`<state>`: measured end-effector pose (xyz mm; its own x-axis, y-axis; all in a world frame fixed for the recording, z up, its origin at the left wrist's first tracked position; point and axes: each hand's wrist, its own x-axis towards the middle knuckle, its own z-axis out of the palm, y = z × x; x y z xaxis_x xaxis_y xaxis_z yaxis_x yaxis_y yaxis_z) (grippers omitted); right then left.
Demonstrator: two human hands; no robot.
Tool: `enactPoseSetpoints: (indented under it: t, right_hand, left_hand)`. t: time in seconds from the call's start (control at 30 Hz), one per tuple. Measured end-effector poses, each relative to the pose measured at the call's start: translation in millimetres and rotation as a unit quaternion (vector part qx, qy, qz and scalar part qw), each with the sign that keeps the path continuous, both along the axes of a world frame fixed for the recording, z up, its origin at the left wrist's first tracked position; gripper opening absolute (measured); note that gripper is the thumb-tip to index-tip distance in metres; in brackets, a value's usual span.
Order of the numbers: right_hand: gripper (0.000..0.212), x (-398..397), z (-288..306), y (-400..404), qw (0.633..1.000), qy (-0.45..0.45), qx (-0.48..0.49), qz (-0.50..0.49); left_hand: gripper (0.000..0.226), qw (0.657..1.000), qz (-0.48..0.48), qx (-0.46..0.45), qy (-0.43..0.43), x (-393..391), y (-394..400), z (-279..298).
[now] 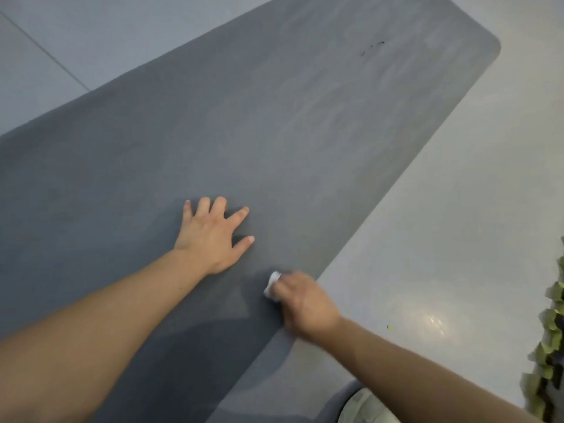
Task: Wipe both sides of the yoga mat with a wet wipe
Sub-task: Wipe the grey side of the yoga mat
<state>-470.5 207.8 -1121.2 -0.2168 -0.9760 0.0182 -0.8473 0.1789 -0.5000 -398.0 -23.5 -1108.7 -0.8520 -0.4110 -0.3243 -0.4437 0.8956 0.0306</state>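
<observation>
Under both hands lay the grey yoga mat (pixel 274 132), spread flat on the pale floor (pixel 457 209) and stretching away ahead of the fingers to a rounded far corner, with a few small dark specks on its surface well beyond them. Just left of the right hand (pixel 305 303), the left hand (pixel 210 236) rested palm-down on the mat with its fingers spread and holding nothing, while the right hand, blurred, gripped a crumpled white wet wipe (pixel 271 285) against the mat close to the mat's right edge. Well off to the right of the right hand, green leaves (pixel 549 346) showed at the frame's border.
</observation>
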Motion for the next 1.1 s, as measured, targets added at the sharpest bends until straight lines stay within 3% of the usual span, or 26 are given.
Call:
enactPoseSetpoints:
  t: [0.1, 0.17, 0.3, 0.4, 0.47, 0.53, 0.63, 0.7, 0.8, 0.9, 0.97, 1.03, 1.1]
  right_hand:
    - [0.015, -9, -1, 2, 0.994, 0.020, 0.009, 0.108]
    - [0.007, -57, -10, 2, 0.995, 0.035, -0.002, 0.096]
    - [0.028, -181, -14, 10, 0.983, 0.096, 0.028, -0.154]
    - [0.022, -217, -10, 4, 0.949, 0.118, 0.090, -0.279]
    - [0.013, -203, -7, -5, 0.940, 0.102, 0.058, -0.320]
    - [0.017, -166, -12, -9, 0.961, 0.068, 0.005, -0.270]
    - [0.021, -77, -13, -16, 0.996, 0.011, -0.032, -0.081]
    - [0.018, -34, -6, -19, 0.998, -0.002, -0.011, 0.055]
    - [0.003, -72, -12, -20, 0.987, 0.036, -0.026, 0.157]
    - [0.024, -175, -16, -17, 0.997, 0.058, -0.052, 0.013]
    - [0.024, -234, -11, -14, 0.984, 0.114, 0.007, -0.133]
    - [0.017, -259, -9, -16, 0.957, 0.129, 0.061, -0.253]
    - [0.014, -242, -11, -30, 0.942, 0.096, 0.047, -0.317]
  left_hand:
    - [0.061, 1.000, 0.008, 0.023, 0.007, -7, -2, -3]
    - [0.057, 0.997, 0.023, 0.069, 0.014, -13, -6, -5]
    - [0.069, 0.991, 0.055, 0.124, -0.003, -25, -8, -6]
    - [0.097, 0.990, 0.063, 0.121, -0.026, -25, -8, -8]
    - [0.094, 0.992, 0.041, 0.098, -0.063, -23, -6, -11]
    - [0.089, 0.991, 0.031, 0.095, -0.085, -22, -5, -13]
    - [0.089, 0.988, 0.030, 0.106, -0.106, -24, -6, -11]
    - [0.090, 0.987, 0.026, 0.107, -0.119, -25, -8, -9]
    - [0.090, 0.985, 0.028, 0.114, -0.125, -26, -8, -5]
    - [0.090, 0.986, 0.028, 0.116, -0.120, -26, -8, -5]
    - [0.091, 0.986, 0.028, 0.113, -0.116, -26, -9, -4]
    - [0.092, 0.987, 0.030, 0.107, -0.112, -26, -10, -3]
    - [0.092, 0.988, 0.033, 0.104, -0.105, -26, -11, -1]
